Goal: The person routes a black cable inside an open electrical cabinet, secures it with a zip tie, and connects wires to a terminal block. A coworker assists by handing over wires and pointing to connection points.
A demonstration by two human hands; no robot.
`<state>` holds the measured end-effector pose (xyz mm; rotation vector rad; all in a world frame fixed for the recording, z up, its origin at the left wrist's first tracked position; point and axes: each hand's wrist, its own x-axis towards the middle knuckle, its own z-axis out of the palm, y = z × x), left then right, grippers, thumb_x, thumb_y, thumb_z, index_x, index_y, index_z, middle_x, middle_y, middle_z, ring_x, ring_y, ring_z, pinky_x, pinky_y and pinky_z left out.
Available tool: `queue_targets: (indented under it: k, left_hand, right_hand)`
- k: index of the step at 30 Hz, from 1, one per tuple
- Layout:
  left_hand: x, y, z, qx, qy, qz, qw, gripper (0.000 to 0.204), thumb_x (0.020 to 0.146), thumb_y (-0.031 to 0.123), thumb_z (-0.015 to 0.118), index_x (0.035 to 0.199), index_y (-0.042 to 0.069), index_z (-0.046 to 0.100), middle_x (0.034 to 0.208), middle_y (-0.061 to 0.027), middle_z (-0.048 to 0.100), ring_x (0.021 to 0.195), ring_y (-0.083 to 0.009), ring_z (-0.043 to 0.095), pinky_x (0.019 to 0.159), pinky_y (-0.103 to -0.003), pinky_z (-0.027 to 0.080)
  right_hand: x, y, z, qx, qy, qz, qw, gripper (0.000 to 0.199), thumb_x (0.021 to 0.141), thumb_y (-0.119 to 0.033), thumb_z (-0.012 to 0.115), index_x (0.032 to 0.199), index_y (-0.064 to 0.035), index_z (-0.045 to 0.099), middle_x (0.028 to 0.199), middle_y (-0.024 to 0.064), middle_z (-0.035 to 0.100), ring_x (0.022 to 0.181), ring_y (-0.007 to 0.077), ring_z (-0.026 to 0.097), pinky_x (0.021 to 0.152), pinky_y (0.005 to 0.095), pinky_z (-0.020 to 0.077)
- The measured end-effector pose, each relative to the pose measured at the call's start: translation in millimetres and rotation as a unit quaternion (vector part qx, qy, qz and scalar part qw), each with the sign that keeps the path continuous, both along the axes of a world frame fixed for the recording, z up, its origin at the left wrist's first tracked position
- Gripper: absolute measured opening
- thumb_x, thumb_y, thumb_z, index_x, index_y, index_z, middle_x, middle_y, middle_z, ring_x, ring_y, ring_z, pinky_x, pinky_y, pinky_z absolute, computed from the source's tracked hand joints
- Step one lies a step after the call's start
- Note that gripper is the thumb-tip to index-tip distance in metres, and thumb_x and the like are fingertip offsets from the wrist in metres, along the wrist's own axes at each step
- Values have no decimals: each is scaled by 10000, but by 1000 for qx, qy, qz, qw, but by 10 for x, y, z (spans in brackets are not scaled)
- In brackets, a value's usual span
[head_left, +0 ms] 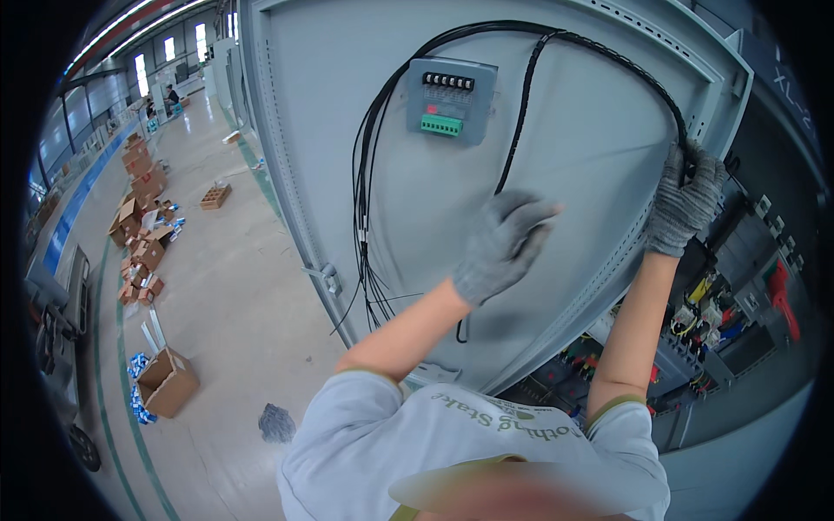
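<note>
My left hand [504, 247], in a grey knit glove with a bare fingertip, is raised before the grey cabinet door [591, 165]. Its fingers are curled, and whatever they may hold is hidden. Behind it runs a thin black branch cable [519, 130], whose hooked lower end shows below the wrist. At the door's right edge, my right hand [686, 200], gloved alike, is closed around the thick black cable bundle [630, 65]. This bundle arches over the door's top and hangs at the left, fanning into loose wire ends [372, 291].
A grey module [452, 102] with a green terminal block [441, 125] is mounted on the door. At right, the cabinet interior [704, 321] holds wired components and a red handle [782, 300]. Cardboard boxes [169, 382] stand on the floor at left; people sit far off.
</note>
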<state>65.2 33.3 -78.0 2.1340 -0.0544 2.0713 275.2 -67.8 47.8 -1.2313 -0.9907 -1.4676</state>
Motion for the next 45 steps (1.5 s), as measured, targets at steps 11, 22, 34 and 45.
queue_targets:
  k: [11, 22, 34, 45]
  left_hand:
    - [-859, -79, -1894, -102, 258, -14, 961, 208, 893, 108, 575, 1085, 50, 632, 966, -150, 599, 917, -340, 573, 787, -423, 483]
    - [-1546, -549, -2119, -269, 341, -30, 900, 236, 836, 33, 608, 1068, 70, 628, 942, -138, 616, 865, -334, 615, 746, -414, 499]
    - [-2950, 1161, -1253, -313, -81, 285, 902, 339, 892, 130, 621, 1201, 17, 537, 1218, -90, 518, 1141, -211, 489, 951, -343, 397]
    - [-2976, 2628, -985, -356, -56, -33, 932, 704, 930, 204, 634, 1494, 32, 250, 1526, -173, 310, 1394, -243, 312, 1132, -350, 248]
  right_hand:
    - [-300, 18, -231, -32, 3, -119, 992, 426, 863, -172, 618, 1282, -116, 565, 1190, 113, 580, 1155, 294, 510, 1002, 442, 395]
    - [-1619, 711, -840, -194, -11, 266, 944, 563, 843, -108, 612, 1390, -168, 495, 1263, 168, 543, 1137, 342, 525, 970, 434, 445]
    - [-1918, 1000, -655, -272, 81, 89, 955, 687, 759, 59, 517, 1371, -254, 523, 1232, 185, 552, 1087, 347, 558, 942, 437, 470]
    - [-2312, 978, -594, -228, 92, -62, 967, 641, 742, 20, 539, 1337, -218, 552, 1181, 174, 569, 1019, 334, 583, 868, 414, 497]
